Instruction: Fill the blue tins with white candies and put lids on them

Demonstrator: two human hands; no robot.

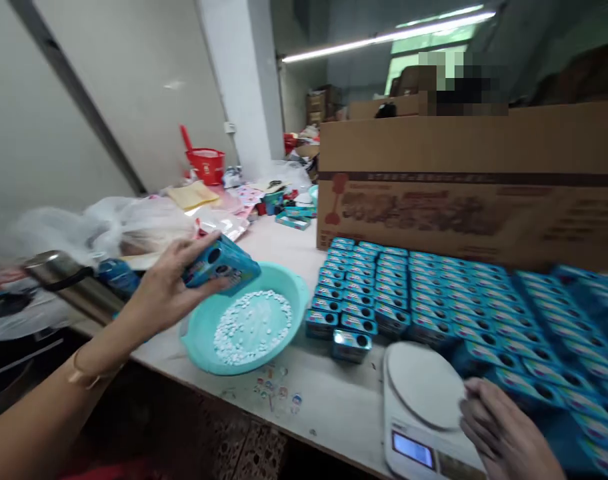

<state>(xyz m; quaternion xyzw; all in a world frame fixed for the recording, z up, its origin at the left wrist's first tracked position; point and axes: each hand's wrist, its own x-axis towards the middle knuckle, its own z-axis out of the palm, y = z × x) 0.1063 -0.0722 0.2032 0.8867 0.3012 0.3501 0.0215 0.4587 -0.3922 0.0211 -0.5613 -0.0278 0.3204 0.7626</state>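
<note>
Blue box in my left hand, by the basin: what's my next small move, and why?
I'd probably bring the blue box across to the white scale. Your left hand holds it raised near the turquoise basin of small white pieces, while the scale's display is lit and your right hand is close beside the scale.

The box (229, 263) in the left hand (173, 279) is showing teal blue with a dark spot. Beside that hand, a basin (299, 300) is showing pale turquoise around white pellets (229, 328). Near the right hand (507, 427), a scale (424, 383) is showing white, and boxes (447, 300) are repeating blue with dark circles.
</note>
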